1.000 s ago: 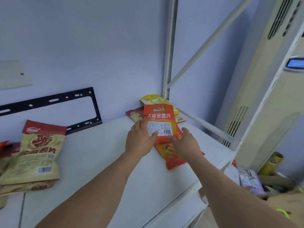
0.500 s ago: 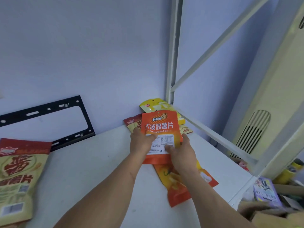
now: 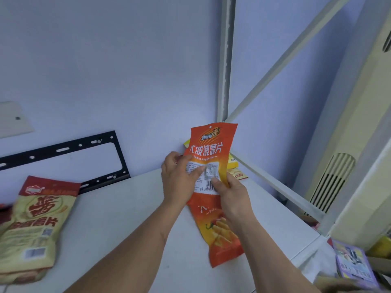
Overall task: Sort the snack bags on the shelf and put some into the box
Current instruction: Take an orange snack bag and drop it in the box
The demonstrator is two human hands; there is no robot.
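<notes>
The white shelf [image 3: 127, 218] carries cream snack bags [image 3: 31, 225] at left. Above it, the left hand [image 3: 179, 180] and right hand [image 3: 230, 193] each pinch an upright orange snack bag [image 3: 211, 149], with another orange bag [image 3: 220, 231] lying beneath.

You see a black metal bracket [image 3: 63, 149] fixed on the wall [image 3: 105, 60]; far right of the bracket stands a cream air conditioner [image 3: 347, 166].

Both hands hold an orange snack bag [image 3: 211, 144] upright above the white shelf [image 3: 127, 218]: left hand [image 3: 179, 182] at its left edge, right hand [image 3: 231, 192] lower right. Another orange bag [image 3: 220, 235] lies flat beneath, and a beige bag [image 3: 31, 225] lies far left.
</notes>
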